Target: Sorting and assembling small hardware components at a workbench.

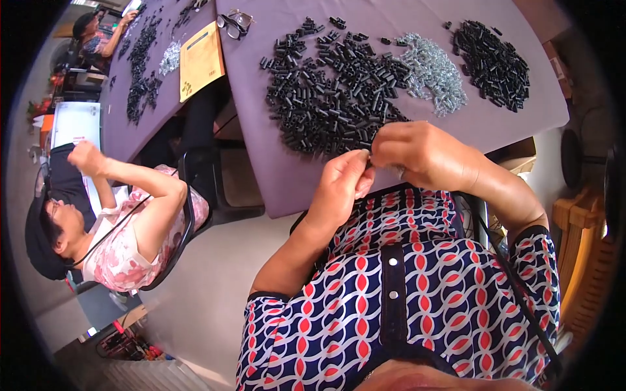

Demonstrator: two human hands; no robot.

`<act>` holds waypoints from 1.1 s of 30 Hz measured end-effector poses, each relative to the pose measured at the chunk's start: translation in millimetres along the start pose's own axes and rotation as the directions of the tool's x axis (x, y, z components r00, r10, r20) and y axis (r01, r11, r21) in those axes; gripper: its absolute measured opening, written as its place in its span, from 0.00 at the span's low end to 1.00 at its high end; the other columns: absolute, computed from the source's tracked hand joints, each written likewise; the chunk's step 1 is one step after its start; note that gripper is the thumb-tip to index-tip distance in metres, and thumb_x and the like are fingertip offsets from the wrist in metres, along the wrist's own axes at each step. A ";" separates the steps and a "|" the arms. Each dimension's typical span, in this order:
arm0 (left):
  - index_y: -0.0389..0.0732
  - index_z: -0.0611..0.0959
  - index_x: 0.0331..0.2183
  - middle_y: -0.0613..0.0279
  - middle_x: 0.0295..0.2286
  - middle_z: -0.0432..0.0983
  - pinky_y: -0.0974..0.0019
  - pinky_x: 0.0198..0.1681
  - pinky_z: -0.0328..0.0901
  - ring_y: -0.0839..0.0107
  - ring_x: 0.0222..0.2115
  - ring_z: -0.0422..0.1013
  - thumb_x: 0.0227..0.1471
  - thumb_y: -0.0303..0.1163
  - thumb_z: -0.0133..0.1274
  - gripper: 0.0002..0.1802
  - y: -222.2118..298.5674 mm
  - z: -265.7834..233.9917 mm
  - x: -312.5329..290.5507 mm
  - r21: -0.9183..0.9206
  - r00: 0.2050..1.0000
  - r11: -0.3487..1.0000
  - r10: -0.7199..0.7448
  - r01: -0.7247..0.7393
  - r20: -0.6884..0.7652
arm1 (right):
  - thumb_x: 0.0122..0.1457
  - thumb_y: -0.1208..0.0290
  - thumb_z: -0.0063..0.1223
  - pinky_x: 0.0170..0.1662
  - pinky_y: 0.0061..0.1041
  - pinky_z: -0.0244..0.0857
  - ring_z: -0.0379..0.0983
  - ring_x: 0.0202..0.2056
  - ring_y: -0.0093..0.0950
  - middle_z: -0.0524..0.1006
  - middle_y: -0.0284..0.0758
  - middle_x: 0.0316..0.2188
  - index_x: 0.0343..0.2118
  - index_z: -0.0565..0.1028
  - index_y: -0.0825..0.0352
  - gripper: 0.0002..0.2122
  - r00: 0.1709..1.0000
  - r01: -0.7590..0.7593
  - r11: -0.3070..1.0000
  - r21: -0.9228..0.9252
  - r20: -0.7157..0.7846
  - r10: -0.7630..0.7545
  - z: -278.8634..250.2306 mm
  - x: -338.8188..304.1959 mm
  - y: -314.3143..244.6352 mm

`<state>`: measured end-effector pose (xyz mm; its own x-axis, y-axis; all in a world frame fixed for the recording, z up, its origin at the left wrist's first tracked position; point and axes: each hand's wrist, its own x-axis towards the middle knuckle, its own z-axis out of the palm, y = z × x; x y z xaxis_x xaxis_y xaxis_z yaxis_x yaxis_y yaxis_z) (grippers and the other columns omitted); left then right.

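My left hand [340, 188] and my right hand [425, 155] meet at the near edge of the table, fingertips together in a pinch. Whatever they pinch is too small and too covered by the fingers to name. Just beyond them spreads a large pile of small black tubular pieces [332, 91]. Right of it lies a heap of small clear or silvery pieces [432, 75]. Farther right is another heap of black cylindrical pieces [493, 65].
A grey-purple cloth covers the table [261, 150]. A yellow envelope [203, 62] and eyeglasses [235, 25] lie toward the left. On the neighbouring table are more black pieces [138, 72]. A seated person [140, 228] in a dark cap sits at my left; another person [98, 36] is farther off.
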<state>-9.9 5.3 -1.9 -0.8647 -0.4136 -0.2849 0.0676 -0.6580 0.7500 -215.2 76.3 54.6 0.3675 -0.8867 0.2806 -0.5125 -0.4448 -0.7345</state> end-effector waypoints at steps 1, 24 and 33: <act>0.35 0.76 0.31 0.71 0.22 0.70 0.75 0.28 0.60 0.82 0.23 0.63 0.66 0.35 0.43 0.15 -1.2 2.0 -1.9 -0.002 1.000 1.000 -0.001 0.001 0.001 | 0.39 0.86 0.52 0.34 0.38 0.67 0.73 0.34 0.45 0.72 0.41 0.29 0.34 0.74 0.71 0.14 0.997 0.078 0.995 -0.055 -0.012 -0.079 1.6 0.0 -2.2; 0.34 0.80 0.38 0.62 0.32 0.78 0.68 0.36 0.71 0.75 0.31 0.74 0.65 0.35 0.47 0.13 -18.1 19.4 6.9 0.189 0.940 0.962 0.239 -0.196 -0.244 | 0.43 0.77 0.63 0.47 0.36 0.71 0.73 0.46 0.40 0.75 0.40 0.46 0.52 0.72 0.70 0.28 0.952 -0.241 0.946 -0.215 -0.239 0.189 26.4 -8.6 -4.7; 0.33 0.82 0.32 0.76 0.24 0.72 0.79 0.28 0.58 0.88 0.25 0.61 0.62 0.31 0.53 0.10 -21.9 33.4 3.6 0.263 0.952 0.952 0.218 -0.159 -0.215 | 0.38 0.72 0.64 0.42 0.37 0.70 0.73 0.39 0.41 0.76 0.40 0.38 0.42 0.75 0.71 0.24 0.978 -0.184 0.942 -0.282 -0.144 0.148 29.3 -15.3 5.4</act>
<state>-31.2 39.3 0.6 -0.7018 -0.6723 -0.2358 0.0704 -0.3948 0.9161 -200.9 91.2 28.3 0.1719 -0.9515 0.2550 -0.7690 -0.2914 -0.5690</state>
